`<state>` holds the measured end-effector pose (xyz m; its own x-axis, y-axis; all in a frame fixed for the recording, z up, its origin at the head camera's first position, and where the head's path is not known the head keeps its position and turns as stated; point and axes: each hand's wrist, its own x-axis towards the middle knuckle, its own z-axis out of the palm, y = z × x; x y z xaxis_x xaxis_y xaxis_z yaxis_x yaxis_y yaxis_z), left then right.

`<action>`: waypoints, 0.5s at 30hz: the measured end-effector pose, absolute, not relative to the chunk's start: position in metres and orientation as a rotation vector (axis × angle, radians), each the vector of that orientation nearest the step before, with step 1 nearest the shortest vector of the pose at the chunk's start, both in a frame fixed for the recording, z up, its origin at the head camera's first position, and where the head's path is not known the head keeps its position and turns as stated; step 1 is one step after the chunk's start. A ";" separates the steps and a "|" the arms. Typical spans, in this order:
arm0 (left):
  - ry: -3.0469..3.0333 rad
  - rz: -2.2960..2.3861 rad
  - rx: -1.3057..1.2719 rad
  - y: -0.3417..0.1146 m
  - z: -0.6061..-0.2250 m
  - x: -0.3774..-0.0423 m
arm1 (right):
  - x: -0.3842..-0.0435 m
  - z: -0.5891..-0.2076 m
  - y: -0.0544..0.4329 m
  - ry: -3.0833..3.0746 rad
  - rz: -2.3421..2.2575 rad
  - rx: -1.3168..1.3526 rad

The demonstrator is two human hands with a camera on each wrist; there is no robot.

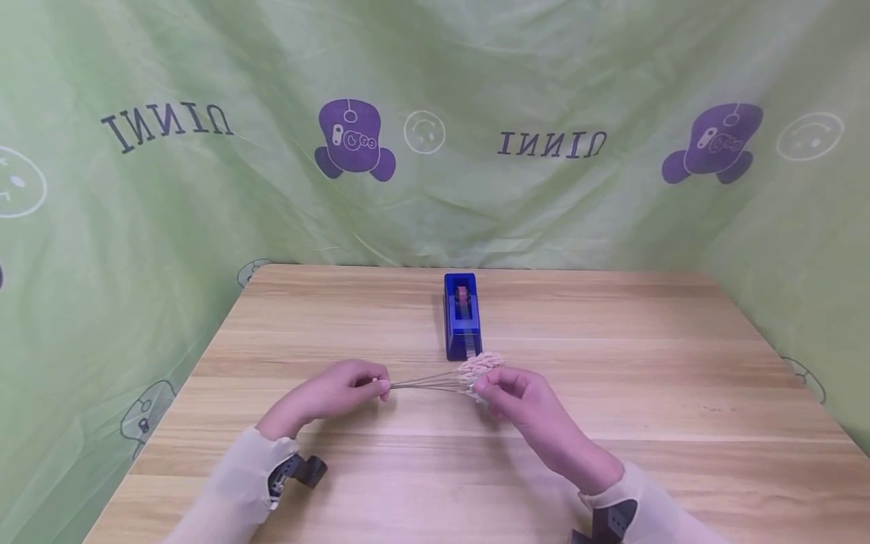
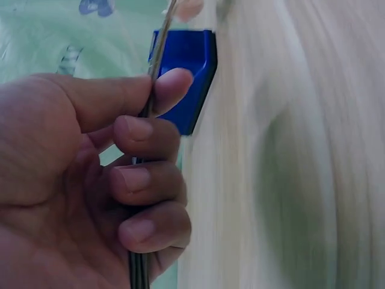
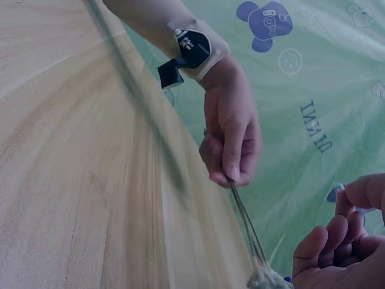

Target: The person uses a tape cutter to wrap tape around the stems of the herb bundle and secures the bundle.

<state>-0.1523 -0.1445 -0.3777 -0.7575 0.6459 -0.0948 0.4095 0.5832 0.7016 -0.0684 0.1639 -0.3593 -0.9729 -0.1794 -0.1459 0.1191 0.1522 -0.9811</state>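
My left hand (image 1: 350, 389) grips several thin stems (image 2: 139, 265) together, its fingers curled round them. The bunch lies roughly level above the table, with pale pink, textured flower heads (image 1: 481, 364) at its right end. My right hand (image 1: 526, 397) is beside those heads, thumb and forefinger brought together. At their tips shows a small sliver that looks like clear tape (image 3: 339, 187). In the right wrist view the pinch sits apart from the flower heads. Just beyond the flowers stands a blue tape dispenser (image 1: 462, 317), its strip end toward me.
The wood-grain table (image 1: 646, 363) extends to both sides. A green printed cloth (image 1: 544, 204) hangs behind it and along the left and right edges. Both wrists carry dark camera mounts, the left one (image 1: 295, 472) close over the tabletop.
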 end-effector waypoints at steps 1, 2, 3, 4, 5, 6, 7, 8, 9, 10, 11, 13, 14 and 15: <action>2.478 0.979 0.868 -0.141 -0.379 -0.153 | -0.068 -0.359 0.164 2.196 -1.910 -0.055; 2.481 0.987 0.876 -0.137 -0.380 -0.153 | -0.069 -0.360 0.163 2.192 -1.910 -0.054; 2.482 0.992 0.883 -0.133 -0.381 -0.154 | -0.068 -0.360 0.163 2.185 -1.912 -0.056; 2.484 0.997 0.890 -0.129 -0.382 -0.154 | -0.068 -0.360 0.163 2.181 -1.911 -0.061; 2.485 1.001 0.901 -0.126 -0.382 -0.154 | -0.068 -0.360 0.162 2.175 -1.910 -0.066; 2.485 1.005 0.914 -0.122 -0.382 -0.155 | -0.068 -0.360 0.162 2.172 -1.907 -0.071; 2.483 1.009 0.926 -0.118 -0.382 -0.155 | -0.068 -0.360 0.162 2.168 -1.905 -0.080; 2.482 1.010 0.936 -0.115 -0.382 -0.156 | -0.068 -0.360 0.162 2.167 -1.901 -0.090; 2.480 1.013 0.944 -0.112 -0.382 -0.156 | -0.067 -0.360 0.161 2.169 -1.899 -0.097; 2.477 1.018 0.954 -0.108 -0.382 -0.157 | -0.067 -0.360 0.161 2.170 -1.893 -0.106; 2.474 1.021 0.963 -0.106 -0.381 -0.157 | -0.067 -0.360 0.161 2.172 -1.890 -0.110; 2.474 1.018 0.966 -0.101 -0.380 -0.158 | -0.067 -0.360 0.161 2.176 -1.882 -0.110; 2.472 1.018 0.968 -0.099 -0.380 -0.158 | -0.067 -0.360 0.161 2.178 -1.876 -0.110; 2.472 1.018 0.968 -0.096 -0.379 -0.157 | -0.067 -0.360 0.160 2.177 -1.873 -0.103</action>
